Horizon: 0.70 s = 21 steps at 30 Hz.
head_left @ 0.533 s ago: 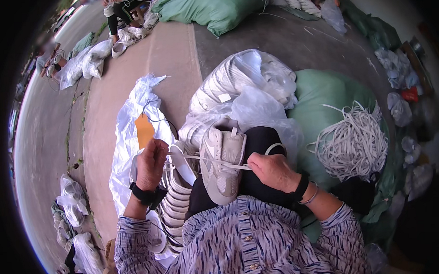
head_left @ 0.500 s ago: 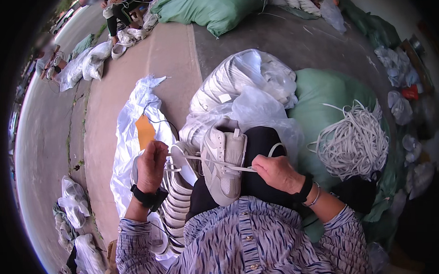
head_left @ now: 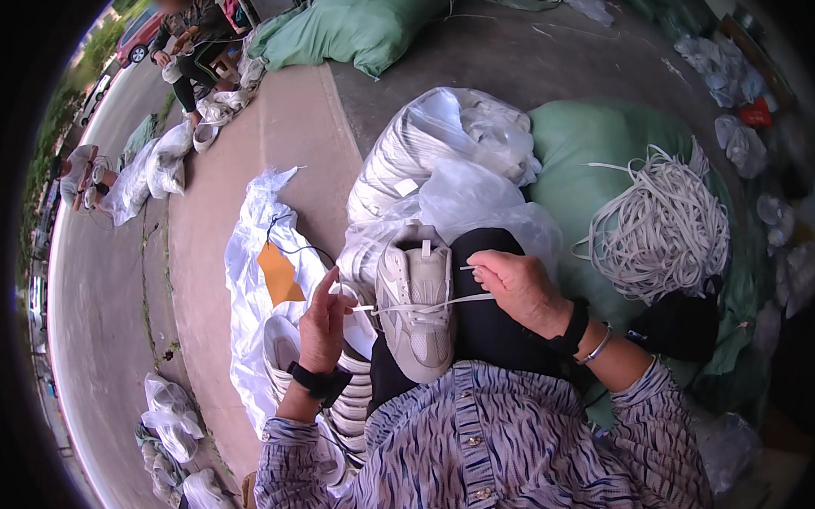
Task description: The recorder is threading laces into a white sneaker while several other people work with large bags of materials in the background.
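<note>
A beige and white sneaker (head_left: 416, 321) lies on my dark-trousered lap, toe toward me. A flat pale shoelace (head_left: 458, 300) crosses it through the lower eyelets. My right hand (head_left: 523, 288), right of the shoe, pinches one end, its tip sticking out past the fingers. My left hand (head_left: 323, 325) is on the other side, index finger raised, with the lace's other end at its fingertips; the exact grip is partly hidden. Beneath and beside the left forearm stands a row of stacked pale shoes (head_left: 351, 395).
A tangle of pale laces (head_left: 655, 225) rests on a green sack (head_left: 592, 149) at the right. Ahead lies a clear plastic bag of shoes (head_left: 440, 150). White wrapping (head_left: 258, 219) with an orange card (head_left: 281, 275) is on the left. Another person (head_left: 189, 47) sits far left.
My left hand has moved right, closer to the shoe, and its index finger has lifted. My right hand has risen slightly and turned. The lace stretch on the left is shorter.
</note>
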### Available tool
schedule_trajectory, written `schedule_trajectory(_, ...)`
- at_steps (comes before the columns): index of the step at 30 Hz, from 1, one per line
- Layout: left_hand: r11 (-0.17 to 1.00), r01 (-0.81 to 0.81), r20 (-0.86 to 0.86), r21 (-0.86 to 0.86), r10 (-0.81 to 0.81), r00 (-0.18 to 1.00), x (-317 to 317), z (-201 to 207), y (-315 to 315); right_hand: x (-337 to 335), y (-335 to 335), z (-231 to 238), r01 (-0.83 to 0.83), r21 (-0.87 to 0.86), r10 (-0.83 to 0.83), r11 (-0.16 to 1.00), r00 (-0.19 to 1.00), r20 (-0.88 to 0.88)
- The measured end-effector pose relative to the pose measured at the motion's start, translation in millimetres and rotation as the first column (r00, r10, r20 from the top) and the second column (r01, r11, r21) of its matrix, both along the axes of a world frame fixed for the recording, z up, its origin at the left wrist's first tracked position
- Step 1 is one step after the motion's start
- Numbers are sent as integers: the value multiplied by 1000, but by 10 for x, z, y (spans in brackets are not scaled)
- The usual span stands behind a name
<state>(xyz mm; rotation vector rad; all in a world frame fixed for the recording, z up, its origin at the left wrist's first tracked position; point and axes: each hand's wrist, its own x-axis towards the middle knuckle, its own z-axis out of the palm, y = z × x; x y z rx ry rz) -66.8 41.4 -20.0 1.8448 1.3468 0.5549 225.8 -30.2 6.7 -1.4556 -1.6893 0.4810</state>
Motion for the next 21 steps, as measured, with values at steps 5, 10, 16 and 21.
schedule_trajectory(5, 932, 115, 609, -344, 128, 783, 254, -34, -124, -259, -69, -205, -124, -233, 178, 965, 958, 226)
schedule_trajectory(10, 883, 161, 369, -441, 15, 929, 171, 0, -160, -283, -67, -191, -97, -234, 160, 967, 950, 267)
schedule_trajectory(16, 967, 105, 400, -231, -4, 916, 217, -125, -203, -309, -8, -221, -38, -238, 101, 971, 961, 257)
schedule_trajectory(21, 964, 153, 306, -218, -81, 949, 204, -91, -189, -359, -10, -257, -116, -225, 181, 967, 939, 294)
